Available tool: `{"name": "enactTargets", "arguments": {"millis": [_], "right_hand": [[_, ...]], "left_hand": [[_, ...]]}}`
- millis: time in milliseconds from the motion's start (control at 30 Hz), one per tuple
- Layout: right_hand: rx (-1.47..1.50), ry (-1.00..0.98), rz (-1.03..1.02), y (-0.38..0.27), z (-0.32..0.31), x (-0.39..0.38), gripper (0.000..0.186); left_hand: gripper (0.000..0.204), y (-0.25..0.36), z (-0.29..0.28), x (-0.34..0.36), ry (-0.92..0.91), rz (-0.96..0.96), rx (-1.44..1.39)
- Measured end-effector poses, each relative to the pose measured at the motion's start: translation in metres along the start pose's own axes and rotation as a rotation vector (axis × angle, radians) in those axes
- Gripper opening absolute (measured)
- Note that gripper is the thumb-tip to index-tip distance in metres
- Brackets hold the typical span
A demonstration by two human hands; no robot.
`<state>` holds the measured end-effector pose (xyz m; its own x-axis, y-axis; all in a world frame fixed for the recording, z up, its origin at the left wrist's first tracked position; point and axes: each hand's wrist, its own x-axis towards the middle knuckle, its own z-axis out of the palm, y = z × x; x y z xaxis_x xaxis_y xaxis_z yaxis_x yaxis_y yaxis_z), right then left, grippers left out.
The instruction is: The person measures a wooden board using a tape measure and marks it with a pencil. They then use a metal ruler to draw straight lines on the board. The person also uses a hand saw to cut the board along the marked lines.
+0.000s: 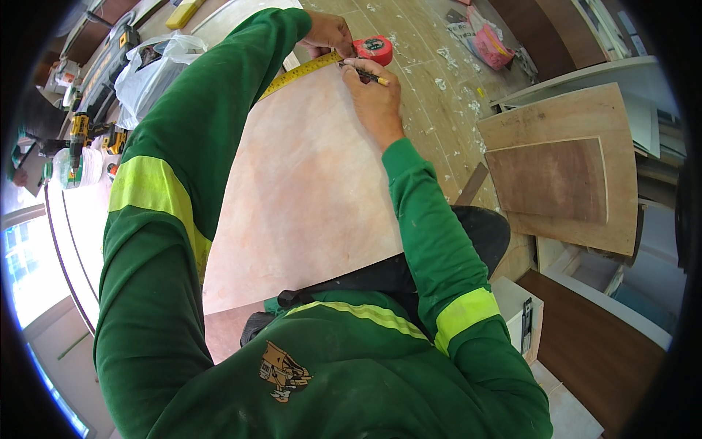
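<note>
A large pale pinkish sheet [292,183] lies in front of me. At its far edge my left hand [329,36] has its fingers closed on the yellow blade [300,71] of a red tape measure [374,49], beside the case. My right hand [371,95] grips a dark pencil with a pale end [380,80], its tip at the sheet's far corner by the blade. Green sleeves with reflective bands cover both my arms.
At left are a cordless drill [78,135], a white plastic bag [150,84] and part of another person [22,168]. A debris-strewn floor [439,110] lies ahead, with a pink bag [490,44]. Wooden panels [556,212] and cabinet parts [523,314] stand at right.
</note>
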<state>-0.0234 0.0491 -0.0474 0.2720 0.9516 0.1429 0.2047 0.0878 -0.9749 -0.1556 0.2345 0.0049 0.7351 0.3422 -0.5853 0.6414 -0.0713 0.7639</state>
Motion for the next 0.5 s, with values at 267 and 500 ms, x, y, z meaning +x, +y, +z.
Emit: {"name": "enactTargets", "arguments": {"millis": [267,500], "right_hand": [[0.004,0.007,0.037,-0.0022,0.0010,0.0003,0.024],[0.012,0.035,0.021,0.0015,0.0009,0.0001,0.022]], "left_hand": [[0.024,0.0003,0.0001,0.0015,-0.005,-0.012,-0.008],[0.023,0.0017,0.0017,-0.0008,0.015,-0.011,0.008]]}}
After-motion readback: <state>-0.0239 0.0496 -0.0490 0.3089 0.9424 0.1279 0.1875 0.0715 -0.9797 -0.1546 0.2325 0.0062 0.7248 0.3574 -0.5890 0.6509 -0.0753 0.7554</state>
